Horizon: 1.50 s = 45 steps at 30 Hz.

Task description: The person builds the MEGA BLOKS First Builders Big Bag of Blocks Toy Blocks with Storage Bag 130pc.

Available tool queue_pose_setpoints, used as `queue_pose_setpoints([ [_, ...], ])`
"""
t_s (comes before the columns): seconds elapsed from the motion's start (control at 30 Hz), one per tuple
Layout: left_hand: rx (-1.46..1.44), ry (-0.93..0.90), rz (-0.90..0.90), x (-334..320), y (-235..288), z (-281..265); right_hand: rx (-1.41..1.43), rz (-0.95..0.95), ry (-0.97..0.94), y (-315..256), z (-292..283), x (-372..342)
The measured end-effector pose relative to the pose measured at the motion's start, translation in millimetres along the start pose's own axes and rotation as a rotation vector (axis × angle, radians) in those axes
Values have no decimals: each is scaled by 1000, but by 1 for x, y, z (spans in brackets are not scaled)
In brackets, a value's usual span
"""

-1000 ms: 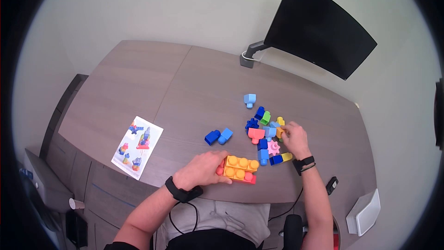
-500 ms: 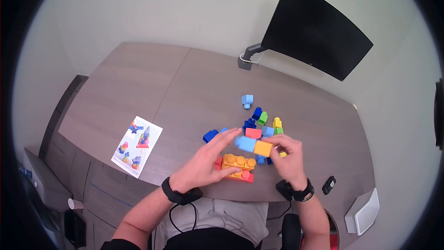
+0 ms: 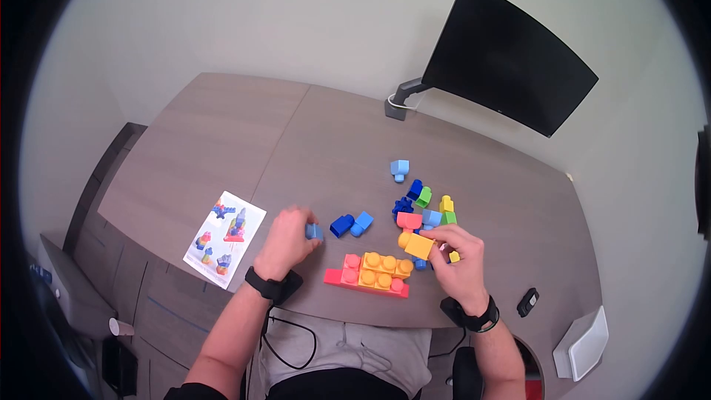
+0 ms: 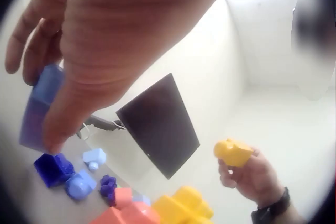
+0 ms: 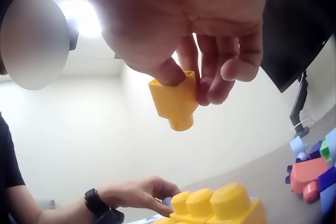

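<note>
My left hand [image 3: 283, 241] grips a light blue block [image 4: 39, 108] low over the table, to the right of the picture sheet. My right hand [image 3: 461, 263] pinches a yellow-orange block [image 5: 173, 98] between thumb and fingers, in the air, its single stud pointing down in the right wrist view. Between the hands, near the table's front edge, lies a long red base [image 3: 333, 277] with orange studded blocks [image 3: 376, 270] stacked on it. Beyond it are a dark blue block [image 3: 341, 225] and a lighter blue one [image 3: 361, 223].
Loose blocks lie by my right hand, among them a coral one [image 3: 408, 221], a green one [image 3: 424, 196] and a dark blue gear [image 3: 402, 207]. A sheet with pictures of block models [image 3: 224, 241] lies left. A monitor [image 3: 511, 55] stands behind; a white box [image 3: 581, 344] is far right.
My right hand picked up a light blue and an orange block joined together and brought them toward my left hand. They are now apart; my left hand has moved left with the blue one.
</note>
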<state>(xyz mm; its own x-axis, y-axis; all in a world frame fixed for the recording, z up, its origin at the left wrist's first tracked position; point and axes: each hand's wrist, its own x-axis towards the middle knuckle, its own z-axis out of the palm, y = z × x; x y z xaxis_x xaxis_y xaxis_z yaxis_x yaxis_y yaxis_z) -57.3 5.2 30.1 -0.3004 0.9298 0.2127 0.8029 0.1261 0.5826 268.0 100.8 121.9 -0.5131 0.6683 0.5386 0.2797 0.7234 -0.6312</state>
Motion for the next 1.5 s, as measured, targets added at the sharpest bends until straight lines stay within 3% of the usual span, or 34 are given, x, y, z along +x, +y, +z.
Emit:
queue_pose_setpoints([
  [0.3,106,-100,-45,-1,5,16,18,43,-29,-5,10,-3],
  [0.4,30,103,59,-3,19,15,26,29,-39,1,13,-5],
  [0.5,-148,118,293,-5,49,-12,51,54,-48,0,20,-10],
  [0.6,-488,-104,366,-15,78,-25,115,102,-97,-8,27,-14],
  [0.73,-594,-136,430,-17,74,-10,142,107,-136,-12,37,-19],
  [0.8,-582,-83,412,-17,74,-19,103,65,-120,-18,35,-15],
  [1.03,-336,-14,390,-9,52,-30,-101,185,-176,3,12,-26],
  [1.13,-248,-221,262,-11,54,-30,-130,249,-250,10,11,-37],
  [1.33,-197,-256,387,-14,49,-2,-13,332,-253,21,18,-49],
  [1.5,-264,-315,312,-14,51,2,110,330,-229,33,25,-56],
])
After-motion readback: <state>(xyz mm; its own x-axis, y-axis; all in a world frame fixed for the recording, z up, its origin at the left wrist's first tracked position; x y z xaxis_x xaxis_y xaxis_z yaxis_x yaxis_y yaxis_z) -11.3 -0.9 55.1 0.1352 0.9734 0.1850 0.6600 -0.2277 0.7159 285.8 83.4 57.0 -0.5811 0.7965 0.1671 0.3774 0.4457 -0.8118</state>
